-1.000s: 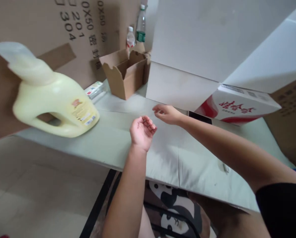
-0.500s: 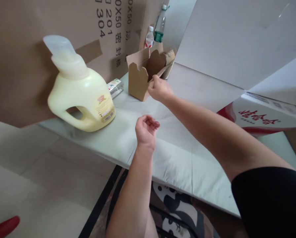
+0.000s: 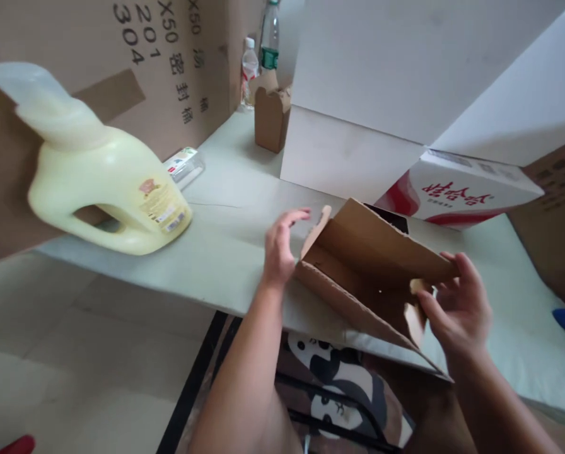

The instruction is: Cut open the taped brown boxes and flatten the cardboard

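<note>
At the near edge of the tabletop [image 3: 232, 186], the right hand [image 3: 469, 315] pinches the right end of a carton [image 3: 370, 255]; the left hand [image 3: 279, 252], loosely spread, is beside its left end. The carton is already gripped, its top unclosed.

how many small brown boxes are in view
2: the near box held by the right hand, and the far box beside the big white box. More may be hidden.

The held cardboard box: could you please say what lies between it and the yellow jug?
Between box and jug, the head view shows the left hand and pale tabletop.
</note>
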A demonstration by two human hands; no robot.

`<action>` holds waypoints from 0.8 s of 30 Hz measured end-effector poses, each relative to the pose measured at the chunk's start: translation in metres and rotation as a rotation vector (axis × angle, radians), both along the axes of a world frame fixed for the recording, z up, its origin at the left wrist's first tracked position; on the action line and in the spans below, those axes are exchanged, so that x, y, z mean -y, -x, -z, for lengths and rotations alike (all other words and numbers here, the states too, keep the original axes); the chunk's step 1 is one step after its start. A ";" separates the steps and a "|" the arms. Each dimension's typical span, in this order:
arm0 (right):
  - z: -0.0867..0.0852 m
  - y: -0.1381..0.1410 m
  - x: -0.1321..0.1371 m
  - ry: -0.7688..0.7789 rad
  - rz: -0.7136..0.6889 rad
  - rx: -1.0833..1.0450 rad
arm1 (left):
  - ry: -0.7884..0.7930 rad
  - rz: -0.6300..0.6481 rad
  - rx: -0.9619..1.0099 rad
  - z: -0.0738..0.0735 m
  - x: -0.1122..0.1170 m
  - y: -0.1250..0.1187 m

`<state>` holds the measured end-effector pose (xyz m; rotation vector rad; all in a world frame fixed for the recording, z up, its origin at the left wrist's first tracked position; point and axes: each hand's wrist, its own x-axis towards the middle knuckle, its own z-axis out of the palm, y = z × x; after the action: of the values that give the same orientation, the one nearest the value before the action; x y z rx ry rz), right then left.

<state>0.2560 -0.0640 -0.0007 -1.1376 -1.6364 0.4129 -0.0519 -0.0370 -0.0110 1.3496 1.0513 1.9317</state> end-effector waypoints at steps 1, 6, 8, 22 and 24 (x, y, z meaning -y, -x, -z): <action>0.006 -0.011 0.006 0.007 0.031 -0.055 | -0.030 0.092 -0.067 -0.002 0.000 -0.012; 0.014 -0.025 0.013 0.188 0.066 -0.237 | -0.134 0.170 -0.302 -0.010 -0.009 -0.054; 0.014 -0.023 0.011 0.203 0.023 -0.247 | -0.082 0.143 -0.288 -0.006 -0.017 -0.061; 0.038 -0.026 0.015 0.179 -0.155 -0.456 | 0.209 0.031 -0.157 -0.011 -0.045 -0.069; 0.041 -0.028 0.012 0.305 -0.011 -0.442 | 0.292 -0.048 0.004 -0.013 -0.046 -0.065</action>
<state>0.2837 -0.0758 -0.0415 -1.1585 -1.2172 0.8782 0.0131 0.0090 0.0021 1.1658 1.3156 1.7313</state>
